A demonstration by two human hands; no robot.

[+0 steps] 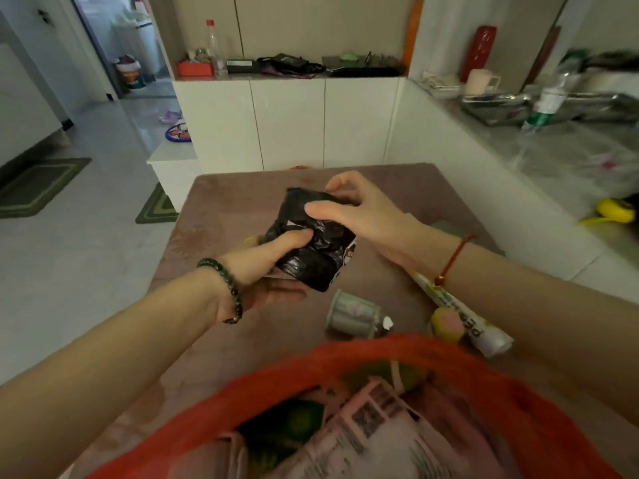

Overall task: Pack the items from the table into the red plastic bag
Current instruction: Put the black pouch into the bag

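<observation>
Red bag point(345, 354), nearest the lens, stands open-mouthed at the near edge of the table point(214, 209); inside it lie a pink printed pack point(377, 416) and blurred green items point(301, 421). Beyond the bag, held above the table's middle, is a black bundle point(311, 247) of crumpled plastic with a white printed edge on its right side. Left grip point(262, 271) supports the bundle from below, palm up, thumb pressed into the wrapping; a dark bead bracelet point(224, 292) circles its wrist. Right grip point(363, 216) pinches the bundle's far end between thumb and fingers; a red string point(453, 257) is tied at its wrist. On the table between bundle and bag lies a grey cup point(352, 314) on its side; to its right lie a yellow-pink round item point(447, 326) and a long white tube point(480, 331), partly under the right forearm. White cabinets point(287, 122) stand behind the table, and green mats point(38, 184) lie on the floor at left.
</observation>
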